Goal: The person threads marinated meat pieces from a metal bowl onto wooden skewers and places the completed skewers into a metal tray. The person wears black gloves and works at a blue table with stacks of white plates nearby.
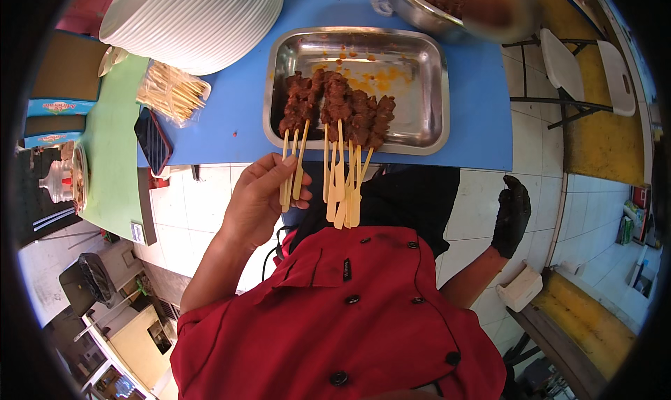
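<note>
A shallow stainless-steel tray (439, 101) lies on the blue table, its upper and right parts streaked with orange sauce. My bare left hand (272, 185) pinches the handles of several bamboo skewers (300, 177) threaded with dark red marinated meat; their meat ends rest over the tray's left part. Just to the right, more meat skewers (361, 119) lie side by side in the tray, with their flat handles sticking out past its near rim. My right hand (511, 216), in a black glove, is held out to the right, away from the tray, with nothing seen in it.
A stack of white plates (194, 22) stands at the upper left, above a plastic bag of bamboo skewers (173, 92). A dark phone-like device (152, 140) spans the green table (112, 164) edge. A steel bowl (424, 12) of meat skewers is at the upper right, near folding chairs (563, 67).
</note>
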{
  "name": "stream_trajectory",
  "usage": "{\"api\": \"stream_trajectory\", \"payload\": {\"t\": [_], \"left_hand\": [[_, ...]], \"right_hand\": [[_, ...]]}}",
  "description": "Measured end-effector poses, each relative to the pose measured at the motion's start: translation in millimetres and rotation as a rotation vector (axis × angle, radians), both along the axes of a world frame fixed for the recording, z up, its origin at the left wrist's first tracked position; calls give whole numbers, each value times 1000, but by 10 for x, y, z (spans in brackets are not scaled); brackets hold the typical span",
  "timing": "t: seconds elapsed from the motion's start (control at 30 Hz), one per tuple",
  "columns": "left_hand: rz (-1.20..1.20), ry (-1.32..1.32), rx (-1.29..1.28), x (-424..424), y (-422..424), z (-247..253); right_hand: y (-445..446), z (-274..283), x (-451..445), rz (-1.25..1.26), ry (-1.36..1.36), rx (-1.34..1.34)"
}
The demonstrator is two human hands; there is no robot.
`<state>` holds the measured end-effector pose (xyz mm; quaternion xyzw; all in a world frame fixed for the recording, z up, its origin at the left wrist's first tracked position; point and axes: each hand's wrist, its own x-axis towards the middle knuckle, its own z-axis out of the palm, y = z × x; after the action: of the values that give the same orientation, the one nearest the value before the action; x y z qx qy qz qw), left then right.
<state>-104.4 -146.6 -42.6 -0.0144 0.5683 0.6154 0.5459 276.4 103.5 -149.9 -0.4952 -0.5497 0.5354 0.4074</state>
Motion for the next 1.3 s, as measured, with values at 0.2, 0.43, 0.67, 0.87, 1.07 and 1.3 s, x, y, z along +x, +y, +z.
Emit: {"api": "stream_trajectory", "payload": {"t": [0.2,0.43,0.67,0.87,1.07,1.3], "left_hand": [[-36,-82,115,-44,-25,-123],[-144,-97,71,-21,-20,15],[1,-475,168,284,16,-36],[-32,-347,104,388,98,-10],[3,-343,59,336,50,37],[38,-368,55,298,-57,81]], "right_hand": [[-9,-15,-44,57,-128,136],[-10,57,-110,34,-175,78],[-7,28,-125,171,-482,449],[11,-37,-50,93,-250,140],[-16,5,-133,46,-96,81],[-35,10,-142,57,-175,117]]}}
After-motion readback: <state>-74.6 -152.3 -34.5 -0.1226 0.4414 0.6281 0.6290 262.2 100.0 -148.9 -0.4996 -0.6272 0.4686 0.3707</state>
